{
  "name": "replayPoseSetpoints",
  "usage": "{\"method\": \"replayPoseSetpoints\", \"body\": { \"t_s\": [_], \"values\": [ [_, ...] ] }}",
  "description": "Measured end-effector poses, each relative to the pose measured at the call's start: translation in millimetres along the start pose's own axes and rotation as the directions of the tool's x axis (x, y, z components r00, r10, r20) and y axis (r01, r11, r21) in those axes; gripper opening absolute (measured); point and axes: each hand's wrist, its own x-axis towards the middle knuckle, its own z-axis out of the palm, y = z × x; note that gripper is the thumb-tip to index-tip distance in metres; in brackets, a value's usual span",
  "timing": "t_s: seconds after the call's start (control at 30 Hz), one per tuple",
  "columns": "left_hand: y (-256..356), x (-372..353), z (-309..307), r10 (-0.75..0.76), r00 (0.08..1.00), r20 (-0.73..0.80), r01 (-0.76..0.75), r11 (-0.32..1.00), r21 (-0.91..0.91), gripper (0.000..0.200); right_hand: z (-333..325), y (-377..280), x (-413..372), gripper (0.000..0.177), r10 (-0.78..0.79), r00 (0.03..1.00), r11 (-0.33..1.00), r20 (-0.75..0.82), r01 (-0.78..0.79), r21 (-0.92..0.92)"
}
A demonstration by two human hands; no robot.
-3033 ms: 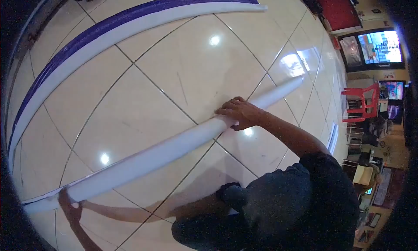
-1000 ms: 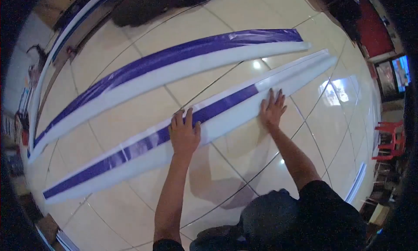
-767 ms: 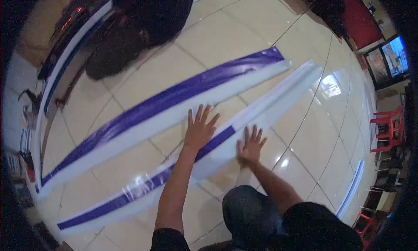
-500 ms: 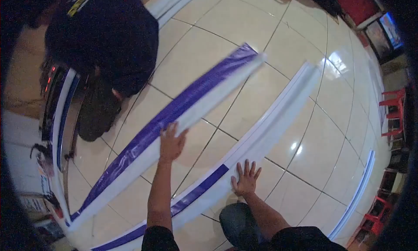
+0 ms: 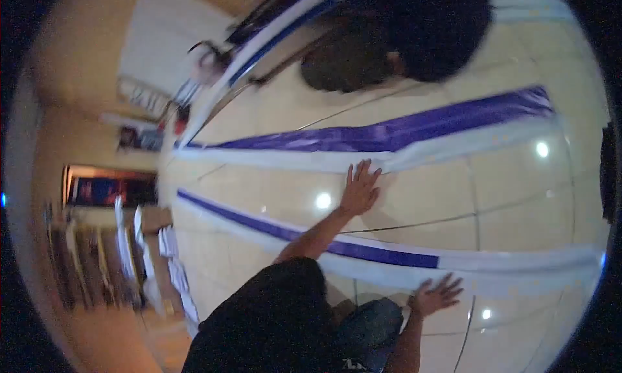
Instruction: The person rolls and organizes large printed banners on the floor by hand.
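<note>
Two long strips of purple and white sheeting lie on the tiled floor. My left hand reaches toward the farther strip, fingers spread and fingertips right at its white lower edge, where the sheet is rumpled. Closer to my body runs the second strip, which has a narrow purple band that stops short of its white right end. My right hand, palm down with fingers fanned out, rests at that strip's near edge, just below where the purple stops. Neither hand grasps anything.
Another person crouches beyond the farther strip. Left of them stands a long dark machine with a white and blue strip along it. Stacked rolls and a cardboard box are at the left wall.
The view has swung left, bringing the wall and rolls in. My left hand has slid from on top of the farther strip to its white edge. My right hand stays by the nearer strip.
</note>
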Motion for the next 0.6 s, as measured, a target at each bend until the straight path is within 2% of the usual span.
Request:
{"method": "replayPoseSetpoints", "body": {
  "t_s": [0.03, 0.07, 0.1, 0.13, 0.17, 0.2, 0.27, 0.33, 0.37, 0.4, 0.43, 0.47, 0.5, 0.53, 0.57, 0.6],
  "values": [
    [-28.4, -41.1, -2.3, -0.056, 0.998, -0.010, 0.056, 0.998, 0.032, 0.049, 1.1, -2.3, -0.5, 0.067, -0.024, 0.999, 1.000, -0.032, 0.024, 0.000],
    [-60.8, -87.9, 9.2, -0.319, 0.947, 0.021, 0.319, 0.948, -0.008, 0.053, 1.8, -3.1, 0.8, 0.065, -0.029, 0.997, 0.999, -0.076, 0.028, -0.016],
    [-89.5, -125.6, 17.7, -0.542, 0.838, 0.060, 0.545, 0.836, -0.058, 0.057, 5.3, -3.3, 1.8, 0.065, -0.051, 0.994, 0.999, -0.097, 0.050, -0.015],
    [-120.2, -159.0, 10.9, -0.614, 0.782, 0.105, 0.577, 0.778, 0.249, 0.064, 9.2, -4.5, 0.8, 0.065, -0.053, 0.992, 0.997, -0.111, 0.046, -0.062],
    [-164.3, -210.3, 36.2, -0.768, 0.641, 0.008, 0.751, 0.629, 0.202, 0.068, 11.0, -5.7, -3.1, 0.065, -0.059, 0.991, 0.993, -0.123, 0.045, -0.113],
    [-195.2, -240.8, 39.9, -0.928, 0.372, -0.028, 0.925, 0.367, 0.101, 0.074, 9.0, -6.4, -6.3, 0.065, -0.055, 0.996, 0.983, -0.065, 0.042, -0.177],
    [-226.8, -265.3, 36.0, -0.950, 0.272, -0.155, 0.953, 0.287, -0.092, 0.079, 15.0, -5.0, -9.5, 0.066, -0.039, 0.999, 0.961, -0.014, 0.034, -0.275],
    [-230.0, -259.2, 16.0, -0.969, 0.231, -0.085, 0.971, 0.235, -0.050, 0.082, 28.0, -3.9, -11.2, 0.063, -0.029, 1.000, 0.924, -0.004, 0.025, -0.381],
    [-235.4, -261.4, 16.7, -0.969, 0.232, -0.079, 0.973, 0.231, 0.022, 0.083, 41.4, -0.9, 0.6, 0.061, -0.293, 0.893, 0.930, -0.341, 0.183, -0.319],
    [-235.7, -263.0, 17.8, -0.973, 0.215, -0.078, 0.976, 0.217, -0.018, 0.084, 58.0, 2.2, 22.7, 0.059, -0.459, 0.706, 0.875, -0.539, 0.252, -0.414],
    [-236.1, -259.3, 10.5, -0.979, 0.192, -0.067, 0.978, 0.197, -0.075, 0.084, 52.8, -31.7, 50.3, 0.057, -0.439, 0.723, 0.871, -0.533, 0.487, -0.056],
    [-237.7, -259.1, 6.4, -0.985, 0.175, 0.002, 0.985, 0.175, 0.000, 0.084, 20.7, -124.1, 51.7, 0.055, -0.424, 0.782, 0.765, -0.457, 0.579, 0.281],
    [-238.6, -262.0, 1.7, -0.984, 0.174, 0.030, 0.985, 0.174, -0.022, 0.084, -11.3, -216.7, 53.1, 0.054, -0.405, 0.833, 0.583, -0.376, 0.552, 0.596],
    [-239.4, -268.7, -0.3, -0.990, 0.133, 0.040, 0.991, 0.133, -0.010, 0.084, -33.6, -291.2, 59.4, 0.059, -0.708, 0.626, 0.600, -0.327, 0.777, 0.188],
    [-245.3, -271.0, -2.5, -0.987, 0.147, 0.060, 0.988, 0.144, -0.048, 0.085, -32.2, -360.6, 62.4, 0.069, -0.789, 0.562, 0.490, -0.250, 0.820, 0.296],
    [-250.9, -272.3, -4.1, -0.983, 0.169, 0.071, 0.982, 0.162, -0.093, 0.085, -15.2, -419.8, 74.8, 0.079, -0.846, 0.438, 0.341, -0.304, 0.883, 0.322]
  ]
}}
